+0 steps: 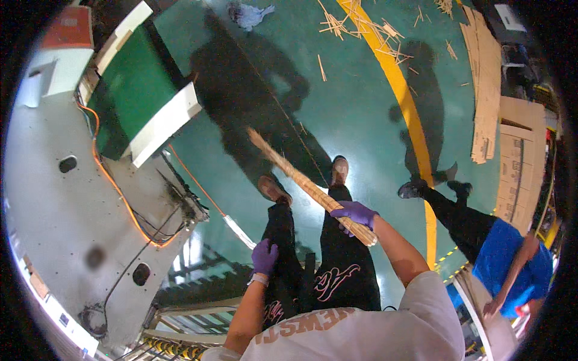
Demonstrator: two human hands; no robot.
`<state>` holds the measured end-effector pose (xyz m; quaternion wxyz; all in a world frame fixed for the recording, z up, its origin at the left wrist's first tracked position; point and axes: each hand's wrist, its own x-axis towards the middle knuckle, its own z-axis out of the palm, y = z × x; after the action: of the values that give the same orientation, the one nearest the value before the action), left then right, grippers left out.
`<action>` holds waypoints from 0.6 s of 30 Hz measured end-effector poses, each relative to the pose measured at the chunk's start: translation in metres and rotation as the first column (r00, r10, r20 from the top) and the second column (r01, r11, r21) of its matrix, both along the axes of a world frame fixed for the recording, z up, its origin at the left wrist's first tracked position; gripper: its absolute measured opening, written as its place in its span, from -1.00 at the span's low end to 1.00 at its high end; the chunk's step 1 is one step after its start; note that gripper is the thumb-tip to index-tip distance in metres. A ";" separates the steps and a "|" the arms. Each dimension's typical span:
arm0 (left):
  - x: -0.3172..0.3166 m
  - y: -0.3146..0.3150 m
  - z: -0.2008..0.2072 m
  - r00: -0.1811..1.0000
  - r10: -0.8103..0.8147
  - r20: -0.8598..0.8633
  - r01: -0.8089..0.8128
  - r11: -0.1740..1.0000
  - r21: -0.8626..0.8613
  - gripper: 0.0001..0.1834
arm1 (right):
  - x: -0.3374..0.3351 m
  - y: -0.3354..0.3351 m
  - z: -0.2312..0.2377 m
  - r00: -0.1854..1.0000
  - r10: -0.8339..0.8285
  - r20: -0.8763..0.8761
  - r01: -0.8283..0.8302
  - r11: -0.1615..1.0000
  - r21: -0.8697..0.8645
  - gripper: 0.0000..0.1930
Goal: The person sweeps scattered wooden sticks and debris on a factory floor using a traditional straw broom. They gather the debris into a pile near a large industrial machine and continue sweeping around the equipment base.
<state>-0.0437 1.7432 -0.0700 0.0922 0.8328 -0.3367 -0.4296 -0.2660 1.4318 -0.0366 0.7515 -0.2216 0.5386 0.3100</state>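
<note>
My right hand [355,215], in a purple glove, is wrapped round a long bundle of thin wooden sticks [307,183]. The bundle slants across in front of my legs, its frayed tip at the upper left and its blunt cut end just past my grip. Low beside my left leg is my left hand [265,257], also gloved in purple, with its fingers curled in. Whether anything is inside those fingers is hidden. A narrow white strip [239,232] on an orange cord ends close to that hand.
Loose sticks [385,36] lie scattered over the green floor and a yellow line [415,114]. Flattened cardboard [484,90] is at the right, near a person in a blue shirt [512,259]. A grey machine table [54,198] with an orange cable [111,177] stands at the left.
</note>
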 end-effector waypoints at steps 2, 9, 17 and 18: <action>-0.005 -0.019 0.011 0.998 0.041 -0.037 -0.042 0.999 -0.015 -0.60 | -0.014 -0.010 -0.035 0.996 0.088 0.029 -0.089 0.996 0.023 -0.49; -0.021 -0.104 0.061 0.995 0.081 0.059 -0.082 0.997 0.008 -0.67 | -0.136 -0.183 -0.060 0.975 -0.222 0.031 0.223 0.973 -0.063 -0.58; -0.034 -0.173 0.041 0.959 -0.113 0.260 0.153 0.978 -0.141 -0.50 | -0.081 -0.263 -0.008 0.828 -0.481 0.288 0.559 0.745 -0.363 -0.67; -0.032 -0.189 0.047 0.955 -0.114 0.273 0.155 0.979 -0.135 -0.50 | -0.063 -0.258 0.003 0.807 -0.528 0.263 0.588 0.757 -0.284 -0.66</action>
<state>-0.0760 1.5539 -0.0233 0.0814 0.8480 -0.4343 -0.2927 -0.3292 1.1735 -0.0340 0.7996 -0.2062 0.5618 -0.0502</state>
